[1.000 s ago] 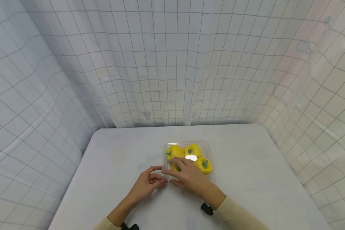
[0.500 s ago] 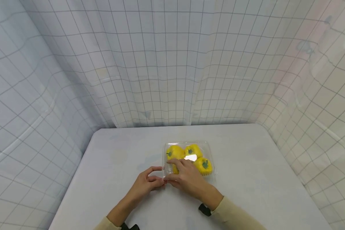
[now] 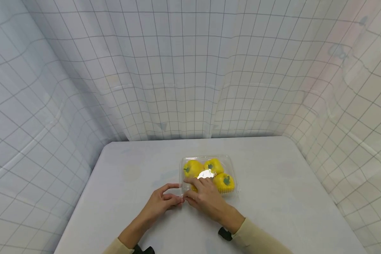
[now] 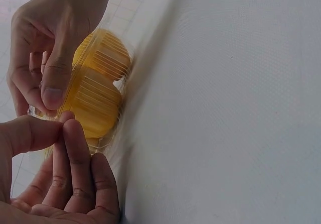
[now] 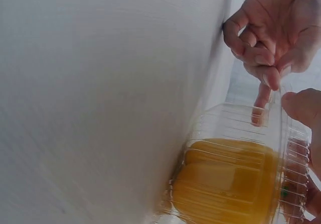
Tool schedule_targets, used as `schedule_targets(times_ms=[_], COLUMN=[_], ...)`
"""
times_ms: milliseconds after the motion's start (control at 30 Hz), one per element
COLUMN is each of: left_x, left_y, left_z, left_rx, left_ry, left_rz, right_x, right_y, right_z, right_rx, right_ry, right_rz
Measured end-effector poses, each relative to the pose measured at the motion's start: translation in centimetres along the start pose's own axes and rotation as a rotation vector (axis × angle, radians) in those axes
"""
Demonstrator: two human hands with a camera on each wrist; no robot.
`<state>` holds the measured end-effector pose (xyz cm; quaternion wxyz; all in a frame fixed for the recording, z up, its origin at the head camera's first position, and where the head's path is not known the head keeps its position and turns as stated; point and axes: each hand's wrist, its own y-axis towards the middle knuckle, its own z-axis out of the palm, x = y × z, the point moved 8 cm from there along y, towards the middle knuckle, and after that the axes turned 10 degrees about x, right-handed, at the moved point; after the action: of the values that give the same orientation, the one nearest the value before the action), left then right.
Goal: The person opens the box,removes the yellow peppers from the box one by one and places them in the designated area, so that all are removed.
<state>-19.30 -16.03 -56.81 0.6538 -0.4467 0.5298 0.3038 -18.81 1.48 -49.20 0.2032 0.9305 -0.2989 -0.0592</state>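
A clear plastic clamshell box (image 3: pixel 233 169) with a lid over several yellow bell peppers (image 3: pixel 224 182) sits on the white table. My left hand (image 3: pixel 155 208) pinches the rim at the box's near left corner between thumb and fingers, its index finger stretched along the left side. Close beside it, my right hand (image 3: pixel 209 201) has its fingers curled over the lid and its thumb at the front rim. That hand covers most of one pepper. In the right wrist view, ribbed plastic wall (image 5: pixel 225 116) stands between the peppers and my left hand (image 5: pixel 276 28).
White table (image 3: pixel 273 183) surrounds the box. Grid-patterned white curtains (image 3: pixel 190 70) hang behind the table and along both sides. Black straps show at both wrists, below beige sleeves (image 3: pixel 257 236).
My right hand has shifted slightly left and down, its thumb and index finger closing in at the near left corner. Glare on the lid has changed shape. My left hand has barely moved.
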Motion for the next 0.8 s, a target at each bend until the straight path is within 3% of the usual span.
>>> schedule_targets(times_ms=[367,800], left_x=[-0.05,-0.52], left_y=[0.25,0.36], left_z=[-0.22,0.28], left_rx=[-0.073,-0.027], left_ry=[0.108,0.093], left_rz=[-0.003,0.013], right_x=[-0.15,0.21], right_y=[-0.26,-0.65], right_z=[-0.06,-0.55], right_rx=[-0.02,-0.023], right_ry=[0.061,0.022], right_rz=[0.021,0.013])
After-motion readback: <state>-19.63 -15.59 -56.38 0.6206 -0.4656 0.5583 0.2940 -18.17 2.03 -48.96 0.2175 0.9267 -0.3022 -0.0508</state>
